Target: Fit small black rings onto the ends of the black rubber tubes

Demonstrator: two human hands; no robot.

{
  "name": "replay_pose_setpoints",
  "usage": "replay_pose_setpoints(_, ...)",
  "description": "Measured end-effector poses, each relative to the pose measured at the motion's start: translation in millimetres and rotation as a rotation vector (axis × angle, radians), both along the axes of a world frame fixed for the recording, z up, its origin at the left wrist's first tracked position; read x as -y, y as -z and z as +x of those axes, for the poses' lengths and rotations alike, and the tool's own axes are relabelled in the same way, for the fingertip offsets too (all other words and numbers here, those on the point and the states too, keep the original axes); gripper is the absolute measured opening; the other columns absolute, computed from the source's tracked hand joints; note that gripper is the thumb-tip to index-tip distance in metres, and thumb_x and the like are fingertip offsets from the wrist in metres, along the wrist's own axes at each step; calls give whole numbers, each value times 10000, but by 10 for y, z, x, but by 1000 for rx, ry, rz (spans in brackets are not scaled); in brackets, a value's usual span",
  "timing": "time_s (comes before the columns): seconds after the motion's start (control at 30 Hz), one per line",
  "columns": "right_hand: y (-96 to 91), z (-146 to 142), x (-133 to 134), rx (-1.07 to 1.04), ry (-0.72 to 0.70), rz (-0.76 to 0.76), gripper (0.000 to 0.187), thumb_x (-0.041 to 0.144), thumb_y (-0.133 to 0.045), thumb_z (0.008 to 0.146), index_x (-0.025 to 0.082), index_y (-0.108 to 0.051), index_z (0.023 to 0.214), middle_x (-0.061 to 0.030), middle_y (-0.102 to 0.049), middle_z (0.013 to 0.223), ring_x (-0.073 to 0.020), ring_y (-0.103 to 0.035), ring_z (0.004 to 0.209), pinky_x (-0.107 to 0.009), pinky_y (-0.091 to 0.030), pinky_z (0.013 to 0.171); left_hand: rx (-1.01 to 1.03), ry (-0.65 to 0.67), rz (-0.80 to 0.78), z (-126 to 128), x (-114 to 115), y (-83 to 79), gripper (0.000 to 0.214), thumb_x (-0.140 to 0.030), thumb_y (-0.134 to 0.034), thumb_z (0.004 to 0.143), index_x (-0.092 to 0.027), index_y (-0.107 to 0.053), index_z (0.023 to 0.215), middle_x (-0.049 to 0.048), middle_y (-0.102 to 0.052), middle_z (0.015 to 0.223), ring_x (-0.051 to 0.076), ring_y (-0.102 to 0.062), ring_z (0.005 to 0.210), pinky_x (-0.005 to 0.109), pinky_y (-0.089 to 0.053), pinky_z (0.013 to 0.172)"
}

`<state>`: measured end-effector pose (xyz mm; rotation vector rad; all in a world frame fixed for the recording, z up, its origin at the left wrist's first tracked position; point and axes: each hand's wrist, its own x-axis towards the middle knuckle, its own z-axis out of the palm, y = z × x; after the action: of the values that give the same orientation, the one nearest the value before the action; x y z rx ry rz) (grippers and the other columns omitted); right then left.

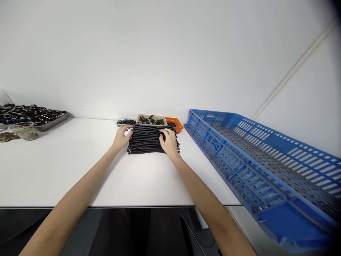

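A wide pile of straight black rubber-like tubes point(149, 140) lies side by side on the white table, their ends pointing left and right. At the pile's left ends is my left hand point(122, 138), thumb and forefinger apart and touching the tube ends. Over the right part of the pile rests my right hand point(169, 143), its fingers curved and its thumb spread away from them. No tube is seen lifted off the pile by either hand. The undersides of the right fingers are hidden.
Behind the pile stand a cream tray point(137, 118) of small black parts, an orange basket point(180, 127) and a clear tray of thin black rings point(126, 122). A long blue crate point(226, 149) flanks the right. Left are a metal tray point(53, 122) of black parts and a plastic cup point(28, 133).
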<state>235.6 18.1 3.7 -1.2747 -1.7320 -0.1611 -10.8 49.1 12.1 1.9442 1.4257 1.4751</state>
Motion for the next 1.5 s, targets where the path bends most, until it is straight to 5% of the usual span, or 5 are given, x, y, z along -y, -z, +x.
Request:
replay_pose_setpoints(0.3, 12, -8, 3, 31, 100, -14, 339, 186, -461, 906, 179, -666, 1176, -106, -622, 1157, -268, -518, 1111, -415, -418, 1020, 222, 60, -216, 33, 4, 37, 399, -369, -552, 816, -222, -557, 1188, 77, -692, 1027, 229, -626, 950, 370, -482, 844)
replay_pose_setpoints(0.53, 24, -3, -12, 33, 95, -19, 333, 182, -477, 908, 153, -664, 1183, -121, -619, 1141, -264, -518, 1103, -405, -411, 1025, 331, 107, -192, 55, -12, 22, 408, -330, -554, 797, -196, -550, 1182, 106, -668, 1176, 235, -594, 1126, 400, -422, 998)
replay_pose_setpoints(1.13, 54, 14, -32, 0, 104, 29, 320, 201, -476, 903, 158, -672, 1153, -117, -615, 1164, -268, -505, 1120, -416, -406, 1037, 195, -27, -138, 34, 58, -10, 346, -319, -532, 814, -185, -603, 1125, 108, -638, 1229, 249, -600, 1100, 411, -465, 944)
replay_pose_setpoints(1.33, 13, 83, -66, 29, 117, 7, 359, 217, -441, 916, 156, -640, 1210, -122, -599, 1244, -268, -495, 1184, -426, -377, 1069, 197, 25, -172, 30, 49, 20, 392, -328, -526, 817, -179, -582, 1175, 111, -640, 1218, 244, -601, 1092, 400, -451, 957)
replay_pose_setpoints(1.5, -50, 222, -128, 152, 137, -85, 439, 286, -454, 941, 145, -536, 1348, -107, -472, 1444, -320, -345, 1364, -540, -244, 1147, 246, 94, -281, 45, 34, 63, 462, -375, -516, 834, -187, -533, 1255, 103, -663, 1128, 237, -599, 1086, 400, -430, 977)
